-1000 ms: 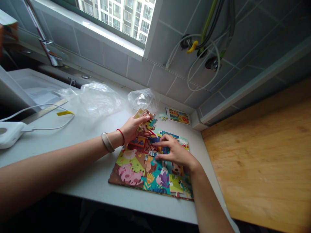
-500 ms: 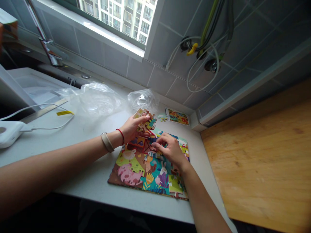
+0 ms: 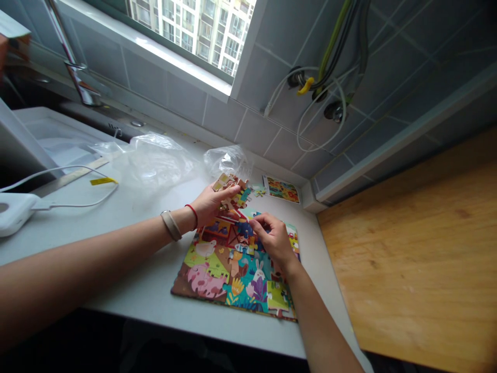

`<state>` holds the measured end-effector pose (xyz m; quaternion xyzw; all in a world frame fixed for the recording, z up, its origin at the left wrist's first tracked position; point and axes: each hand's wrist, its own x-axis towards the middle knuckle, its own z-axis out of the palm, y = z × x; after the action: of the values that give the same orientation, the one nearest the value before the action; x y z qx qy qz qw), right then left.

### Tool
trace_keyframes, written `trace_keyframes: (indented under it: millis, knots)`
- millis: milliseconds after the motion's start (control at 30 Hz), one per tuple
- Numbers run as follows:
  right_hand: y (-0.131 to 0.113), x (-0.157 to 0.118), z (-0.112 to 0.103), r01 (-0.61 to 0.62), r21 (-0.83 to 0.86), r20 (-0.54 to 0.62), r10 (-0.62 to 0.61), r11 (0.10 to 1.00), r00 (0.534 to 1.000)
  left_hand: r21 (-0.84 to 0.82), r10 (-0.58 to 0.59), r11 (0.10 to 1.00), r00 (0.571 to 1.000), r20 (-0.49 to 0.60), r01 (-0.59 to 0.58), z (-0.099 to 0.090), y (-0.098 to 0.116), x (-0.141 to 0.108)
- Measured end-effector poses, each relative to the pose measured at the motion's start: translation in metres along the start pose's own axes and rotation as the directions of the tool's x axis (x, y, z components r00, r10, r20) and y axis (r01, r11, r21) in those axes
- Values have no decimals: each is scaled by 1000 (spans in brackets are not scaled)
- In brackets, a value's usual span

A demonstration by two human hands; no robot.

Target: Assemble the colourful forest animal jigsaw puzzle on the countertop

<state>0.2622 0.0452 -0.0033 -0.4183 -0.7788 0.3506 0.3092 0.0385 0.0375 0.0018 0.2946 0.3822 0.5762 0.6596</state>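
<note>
Currently, left hand (image 3: 209,204): fingers (image 3: 227,190) curled around loose jigsaw pieces (image 3: 243,197);
right hand (image 3: 275,241): fingertips (image 3: 257,221) pinched narrow on the jigsaw puzzle (image 3: 233,274) (any piece held? cannot tell);
pieces: above the puzzle's far edge, nearer left hand.

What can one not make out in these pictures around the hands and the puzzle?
All in the head view:
The jigsaw puzzle under the right hand: the hand covers that part of the picture and anything beneath it.
The puzzle pieces in the left hand: the fingers and the overlap hide them, so their number is unclear.
The small picture card: too small for details.
The cut-off object at top left: the frame edge hides most of it.
</note>
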Motion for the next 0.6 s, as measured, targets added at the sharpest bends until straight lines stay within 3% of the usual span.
trace_keyframes:
  millis: [133,300,467,600]
  knots:
    - [-2,2,2,-67,232,-127,98,970,987,85,-45,996,995,93,37,4,-6,-6]
    - [-4,2,3,-69,360,-160,134,930,978,136,-35,991,981,193,9,5,-11,-10]
    - [-6,2,1,-103,413,-175,190,905,966,115,-76,992,977,201,53,8,-10,-12]
    - [-1,5,1,-83,572,-231,257,816,939,112,-49,993,994,102,37,7,-9,-11]
